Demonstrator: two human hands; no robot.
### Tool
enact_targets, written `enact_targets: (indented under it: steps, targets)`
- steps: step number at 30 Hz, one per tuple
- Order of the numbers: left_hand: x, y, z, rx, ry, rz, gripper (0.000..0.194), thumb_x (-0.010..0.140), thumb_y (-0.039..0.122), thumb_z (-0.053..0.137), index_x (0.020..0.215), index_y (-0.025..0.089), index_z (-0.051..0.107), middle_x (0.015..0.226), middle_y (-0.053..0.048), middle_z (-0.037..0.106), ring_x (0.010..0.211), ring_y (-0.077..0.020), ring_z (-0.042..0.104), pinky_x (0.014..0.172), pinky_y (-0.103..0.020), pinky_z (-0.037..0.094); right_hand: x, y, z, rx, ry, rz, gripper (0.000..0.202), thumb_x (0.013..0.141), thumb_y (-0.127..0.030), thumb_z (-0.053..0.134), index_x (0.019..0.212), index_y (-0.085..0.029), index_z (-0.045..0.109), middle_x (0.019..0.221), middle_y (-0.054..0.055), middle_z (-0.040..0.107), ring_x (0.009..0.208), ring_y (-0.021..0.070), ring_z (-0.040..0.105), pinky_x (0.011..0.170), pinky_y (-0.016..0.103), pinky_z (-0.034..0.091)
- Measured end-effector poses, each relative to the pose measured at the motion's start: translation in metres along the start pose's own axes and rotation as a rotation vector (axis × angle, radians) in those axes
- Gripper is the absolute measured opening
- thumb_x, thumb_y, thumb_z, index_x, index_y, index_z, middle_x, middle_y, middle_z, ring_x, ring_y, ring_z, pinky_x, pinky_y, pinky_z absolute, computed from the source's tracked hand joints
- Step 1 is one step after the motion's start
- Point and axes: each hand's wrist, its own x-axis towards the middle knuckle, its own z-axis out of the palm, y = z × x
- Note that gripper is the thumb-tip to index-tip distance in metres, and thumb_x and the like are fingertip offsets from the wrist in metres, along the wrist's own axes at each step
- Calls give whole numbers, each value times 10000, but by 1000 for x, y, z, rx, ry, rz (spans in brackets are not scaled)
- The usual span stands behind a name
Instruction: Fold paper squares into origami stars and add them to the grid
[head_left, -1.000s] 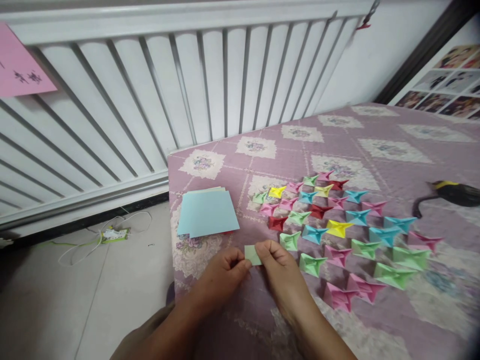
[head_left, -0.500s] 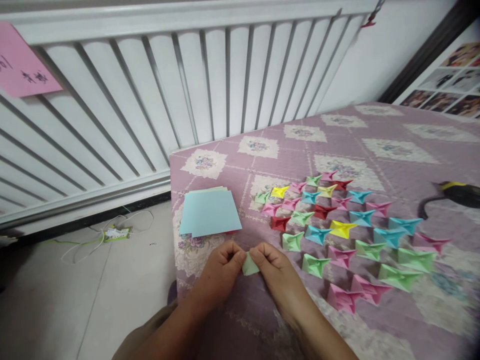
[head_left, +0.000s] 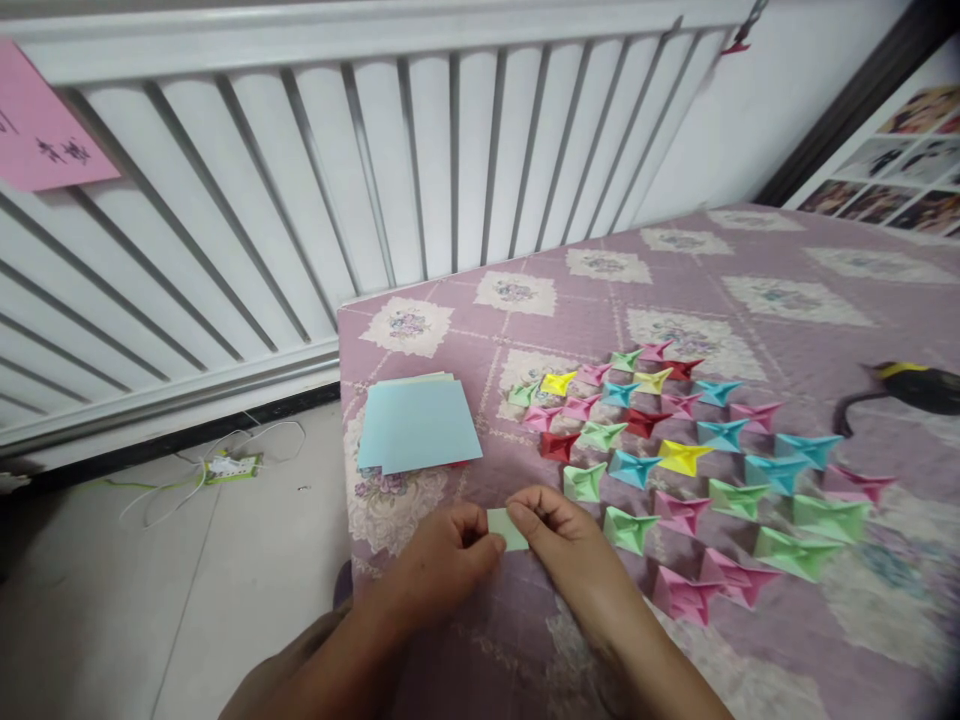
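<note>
Between my hands is a small piece of folded light green paper [head_left: 510, 530], its visible face roughly rectangular. My left hand [head_left: 450, 548] pinches its left end, thumb in front. The right end is pinched by my right hand [head_left: 561, 530], whose fingers partly cover the paper. Just beyond my left hand lies a stack of coloured paper sheets [head_left: 421, 425], light blue on top. To the right of my right hand stand rows of folded paper shapes in several colours, the closest being a green one [head_left: 630, 530] and a pink one [head_left: 684, 596].
A purple flowered cloth [head_left: 517, 345] covers the table. Behind its far edge runs a white radiator [head_left: 427, 170] with a pink note [head_left: 49, 125] on it. A black and yellow object [head_left: 919, 385] lies at the right. On the floor at left is a power strip [head_left: 231, 467] with cables.
The green paper has turned from a pointed shape to a rectangular one between my hands. My right hand has shifted slightly right, and my left thumb has moved lower on the paper.
</note>
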Motion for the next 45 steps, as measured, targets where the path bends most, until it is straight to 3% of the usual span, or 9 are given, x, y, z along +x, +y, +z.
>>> enact_targets:
  steps: [4, 7, 14, 21, 30, 45]
  targets:
    - [-1, -3, -4, -34, -75, 43, 118, 782, 285, 540, 735, 178, 561, 643, 44, 522, 572, -106, 452, 522, -222, 323, 1, 4, -4, -95, -63, -28, 236, 790, -415, 584, 681, -205, 587, 647, -32, 537, 617, 129, 479, 556, 229, 377]
    - [2, -6, -6, 5, 25, 112, 114, 790, 281, 550, 816, 180, 595, 743, 21, 588, 674, -130, 515, 601, -234, 370, 2, 6, -2, -162, -98, -33, 212, 782, -378, 580, 655, -209, 584, 604, -44, 532, 575, 123, 469, 522, 231, 348]
    - [3, -12, -7, 284, 68, 160, 70, 793, 195, 517, 790, 189, 586, 765, 3, 616, 721, -159, 545, 645, -262, 367, 0, 11, 0, -461, -88, -228, 113, 808, -272, 538, 789, -233, 642, 747, -2, 637, 700, 175, 565, 632, 287, 401]
    - [1, -11, -8, 590, 78, 189, 76, 829, 198, 490, 773, 195, 541, 789, -20, 593, 733, -181, 529, 629, -282, 321, -2, 12, -4, -690, -100, -344, 94, 812, -190, 546, 752, -228, 607, 774, 22, 600, 778, 200, 567, 685, 312, 406]
    - [0, -11, -11, 645, 62, 210, 95, 815, 163, 484, 827, 208, 567, 875, -9, 567, 800, -165, 541, 671, -266, 349, -3, 12, 1, -858, -154, -334, 117, 769, -108, 621, 828, -209, 631, 847, 35, 596, 851, 208, 535, 738, 317, 395]
    - [5, -10, -16, 631, 52, 227, 65, 799, 177, 524, 814, 205, 580, 841, 8, 597, 772, -155, 547, 651, -246, 360, 5, 14, 2, -909, -147, -355, 84, 763, -141, 657, 742, -196, 597, 786, 20, 591, 790, 190, 534, 687, 289, 377]
